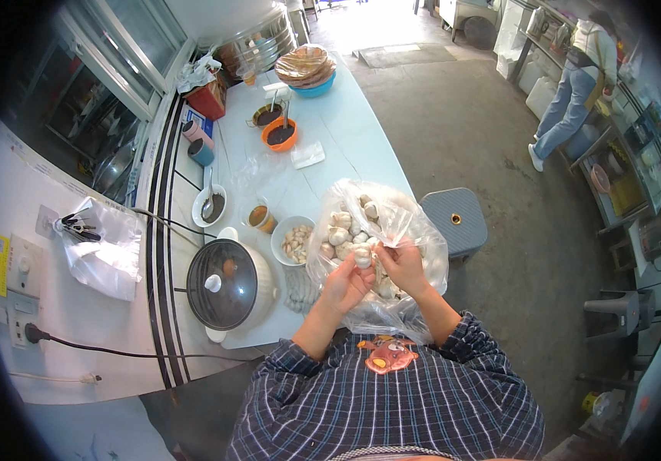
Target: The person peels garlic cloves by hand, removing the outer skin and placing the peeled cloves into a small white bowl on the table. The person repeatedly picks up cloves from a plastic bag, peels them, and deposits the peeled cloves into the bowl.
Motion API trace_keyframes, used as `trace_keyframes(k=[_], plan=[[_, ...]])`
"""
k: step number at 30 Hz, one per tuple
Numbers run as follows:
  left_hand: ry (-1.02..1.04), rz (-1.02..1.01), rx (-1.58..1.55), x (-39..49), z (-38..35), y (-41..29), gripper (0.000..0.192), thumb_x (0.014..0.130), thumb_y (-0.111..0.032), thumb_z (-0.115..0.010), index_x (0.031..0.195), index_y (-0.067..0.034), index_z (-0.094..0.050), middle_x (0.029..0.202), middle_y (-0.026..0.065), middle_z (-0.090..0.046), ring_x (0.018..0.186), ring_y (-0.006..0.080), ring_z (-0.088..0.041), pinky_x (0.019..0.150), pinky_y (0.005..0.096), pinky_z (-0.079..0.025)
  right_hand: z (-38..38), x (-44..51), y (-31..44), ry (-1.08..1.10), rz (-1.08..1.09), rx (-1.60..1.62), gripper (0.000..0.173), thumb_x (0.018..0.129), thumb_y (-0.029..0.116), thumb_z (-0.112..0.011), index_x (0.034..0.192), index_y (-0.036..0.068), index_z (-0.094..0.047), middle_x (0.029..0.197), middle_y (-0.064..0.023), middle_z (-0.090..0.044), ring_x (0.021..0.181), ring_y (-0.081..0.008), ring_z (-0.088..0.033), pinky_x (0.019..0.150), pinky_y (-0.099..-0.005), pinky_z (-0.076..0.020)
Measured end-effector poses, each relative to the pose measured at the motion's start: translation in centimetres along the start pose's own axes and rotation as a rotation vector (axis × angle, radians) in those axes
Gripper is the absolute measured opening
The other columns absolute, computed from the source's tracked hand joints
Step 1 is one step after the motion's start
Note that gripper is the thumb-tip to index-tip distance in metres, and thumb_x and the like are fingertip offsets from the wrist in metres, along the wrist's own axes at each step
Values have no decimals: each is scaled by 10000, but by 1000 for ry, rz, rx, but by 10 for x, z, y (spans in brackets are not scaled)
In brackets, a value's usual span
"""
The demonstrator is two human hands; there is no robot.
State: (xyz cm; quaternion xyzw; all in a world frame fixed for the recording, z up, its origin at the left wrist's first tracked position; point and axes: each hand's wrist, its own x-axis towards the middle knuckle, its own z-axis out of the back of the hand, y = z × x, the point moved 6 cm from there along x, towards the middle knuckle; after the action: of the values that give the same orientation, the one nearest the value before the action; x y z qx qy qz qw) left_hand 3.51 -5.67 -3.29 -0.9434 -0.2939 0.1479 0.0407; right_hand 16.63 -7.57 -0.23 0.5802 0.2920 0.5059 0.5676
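My left hand [346, 287] grips a white garlic bulb [363, 256] between thumb and fingers. Close to the bulb's right side, my right hand [405, 268] has its thumb and fingertips together; whether anything is pinched there cannot be made out. Both hands are above a clear plastic bag [423, 222], which spreads open at the table's front right. Many more garlic bulbs [339, 235] fill the bag, some hidden by its folds and my hands. Left of the bag, a white bowl [277, 226] contains loose garlic cloves [297, 244].
A lidded white electric pot [261, 282] stands at the table's [336, 124] front left. Beyond it are a cup of brown contents [259, 216], a spice bowl [194, 212] and an orange bowl [271, 144]. A grey stool [454, 230] is at right; a person [575, 80] stands by shelves.
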Motion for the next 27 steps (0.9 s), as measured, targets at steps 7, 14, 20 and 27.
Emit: trace_keyframes(k=[7,14,20,27], plan=[[-17,-87,38,-3,6,-6,290,1000,-247,-432,1185,-30,-489,1025,137,-598,855,211,-593,773,334,-517,11,-3,7,-70,88,-253,238,803,60,-618,1036,11,-625,710,-134,-592,563,-251,-586,544,-349,-451],[-140,-157,194,-5,-6,-3,198,969,-164,-496,1143,-69,-479,1082,119,-594,978,264,-606,844,402,-528,-1,-5,16,108,-132,-41,175,829,153,-660,841,-21,-659,606,-46,-543,555,-123,-522,529,-291,-425],[-119,-221,615,-8,-24,-7,389,955,-145,-530,1313,-79,-393,1113,89,-577,986,200,-612,862,363,-532,1,-12,30,27,7,-40,246,867,184,-654,980,-33,-635,719,-46,-577,627,-93,-542,557,-246,-434],[-51,-301,639,-12,-47,3,414,978,-109,-472,1385,-99,-398,1138,75,-582,953,163,-613,818,312,-533,-2,-16,26,-41,-59,203,229,896,194,-625,969,-22,-621,750,-46,-609,630,-79,-547,541,-239,-439]])
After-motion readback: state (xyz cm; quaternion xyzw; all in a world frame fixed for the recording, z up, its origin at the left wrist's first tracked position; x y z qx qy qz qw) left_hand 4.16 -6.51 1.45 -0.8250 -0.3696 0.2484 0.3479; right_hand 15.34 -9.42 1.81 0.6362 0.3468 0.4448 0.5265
